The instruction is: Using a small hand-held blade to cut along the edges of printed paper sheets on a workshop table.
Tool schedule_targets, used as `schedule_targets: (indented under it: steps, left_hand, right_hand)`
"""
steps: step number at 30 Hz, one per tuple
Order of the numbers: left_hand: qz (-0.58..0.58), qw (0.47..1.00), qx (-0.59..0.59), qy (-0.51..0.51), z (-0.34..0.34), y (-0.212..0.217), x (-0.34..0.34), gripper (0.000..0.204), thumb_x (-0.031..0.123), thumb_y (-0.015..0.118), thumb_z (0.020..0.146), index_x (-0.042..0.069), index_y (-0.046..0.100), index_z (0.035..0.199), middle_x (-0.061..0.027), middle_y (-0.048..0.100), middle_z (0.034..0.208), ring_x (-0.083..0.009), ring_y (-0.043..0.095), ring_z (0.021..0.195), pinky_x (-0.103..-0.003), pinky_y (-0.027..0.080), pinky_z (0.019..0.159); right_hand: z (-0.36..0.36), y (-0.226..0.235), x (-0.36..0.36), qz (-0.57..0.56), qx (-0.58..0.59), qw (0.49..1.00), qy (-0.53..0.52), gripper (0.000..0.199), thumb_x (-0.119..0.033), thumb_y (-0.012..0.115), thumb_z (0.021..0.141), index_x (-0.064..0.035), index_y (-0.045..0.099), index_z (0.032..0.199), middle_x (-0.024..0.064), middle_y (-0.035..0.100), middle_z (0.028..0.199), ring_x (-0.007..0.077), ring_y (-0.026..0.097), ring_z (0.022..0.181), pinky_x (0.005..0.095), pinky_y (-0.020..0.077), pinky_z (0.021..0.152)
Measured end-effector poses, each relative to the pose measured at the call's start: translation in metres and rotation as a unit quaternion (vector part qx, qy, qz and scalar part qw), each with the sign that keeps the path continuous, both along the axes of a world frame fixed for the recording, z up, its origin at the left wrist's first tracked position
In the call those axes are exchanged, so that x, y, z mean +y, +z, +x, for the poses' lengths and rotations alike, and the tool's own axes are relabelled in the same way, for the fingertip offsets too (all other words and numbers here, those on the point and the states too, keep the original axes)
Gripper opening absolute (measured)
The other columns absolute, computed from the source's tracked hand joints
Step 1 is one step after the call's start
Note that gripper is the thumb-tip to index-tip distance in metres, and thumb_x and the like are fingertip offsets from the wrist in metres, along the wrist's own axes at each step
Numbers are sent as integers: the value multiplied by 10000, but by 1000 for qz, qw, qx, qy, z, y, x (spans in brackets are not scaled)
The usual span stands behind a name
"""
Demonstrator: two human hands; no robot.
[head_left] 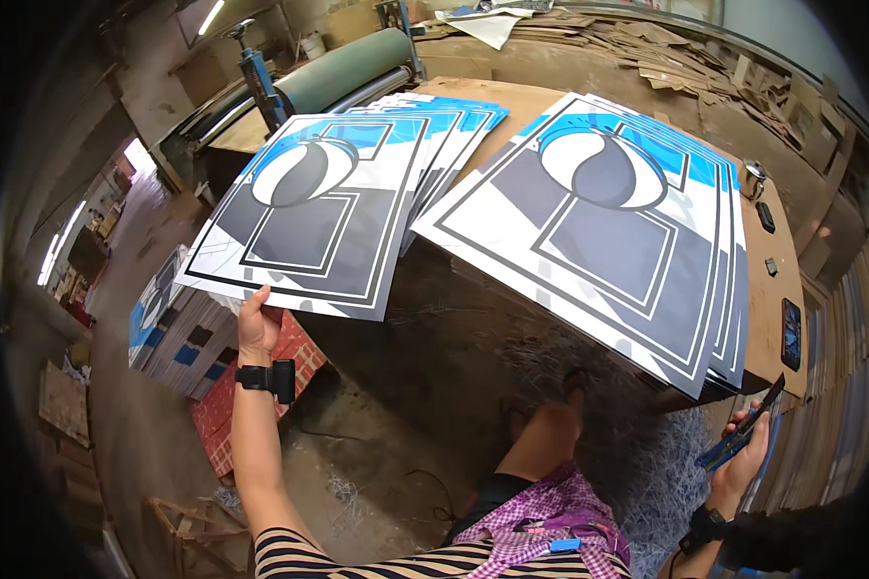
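Note:
My left hand [258, 328] grips the near edge of a printed sheet [309, 232], thumb on top. The sheet shows a beach-ball shape in blue, white and grey with black outlines. It tilts over the table's front left, in front of a fanned pile of similar sheets [468, 125]. To the right lies a larger stack of the same prints [599, 251], jutting past the table's front edge. Low at the right, my right hand [743, 458] is closed round a slim black-and-blue hand tool [742, 436], its black end pointing up. The tool's exact kind is unclear.
On the wooden table's [765, 280] right side lie a phone [791, 333], small dark items and a metal cup [752, 177]. A green-roller machine [348, 72] stands behind. At left is a stack of printed boards [188, 333]; shredded strips [661, 492] litter the floor.

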State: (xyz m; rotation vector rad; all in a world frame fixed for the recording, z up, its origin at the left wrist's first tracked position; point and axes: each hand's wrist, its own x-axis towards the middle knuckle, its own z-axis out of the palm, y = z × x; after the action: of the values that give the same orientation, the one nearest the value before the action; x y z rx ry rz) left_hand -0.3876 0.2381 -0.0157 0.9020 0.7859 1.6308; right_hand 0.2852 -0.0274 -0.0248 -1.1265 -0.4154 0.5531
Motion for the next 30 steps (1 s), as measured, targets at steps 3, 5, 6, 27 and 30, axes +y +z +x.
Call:
schedule_targets:
  steps: [3,5,6,27,30]
  left_hand:
    - [-19,1000,7,-13,6,-20,27,309,55,520,841,4,518,1146,-101,591,1089,-225,554,1035,-371,419,940]
    - [-41,999,0,5,8,-33,47,304,65,532,844,10,525,1143,-96,589,1092,-228,539,1054,-372,403,954]
    - [-43,999,-20,26,18,-37,60,272,78,540,850,15,536,1114,-94,599,1064,-228,560,1017,-373,427,930]
    - [-168,939,16,300,33,-95,199,328,181,563,768,-33,549,1017,-176,616,1019,-347,600,931,-414,478,841]
    - [-199,782,488,334,-1,-97,219,419,149,687,626,-36,545,974,-211,615,960,-382,599,893,-413,487,808]
  right_hand:
    - [-2,2,3,8,-9,1000,16,331,-288,424,974,-20,501,1153,46,571,826,75,528,697,181,447,622]
    - [-12,7,7,5,-17,1000,15,346,-304,427,973,-15,498,1152,45,568,826,76,526,698,179,445,620]
    - [-16,10,7,-1,-20,1000,8,346,-304,427,973,-15,498,1152,45,568,826,76,526,698,179,445,620]
    - [-72,33,37,-124,-126,970,165,313,-105,635,855,-4,509,1123,56,597,870,96,588,738,214,483,615]
    - [-73,32,35,-129,-106,969,180,305,-118,636,859,-6,504,1111,67,617,911,110,611,787,225,504,621]
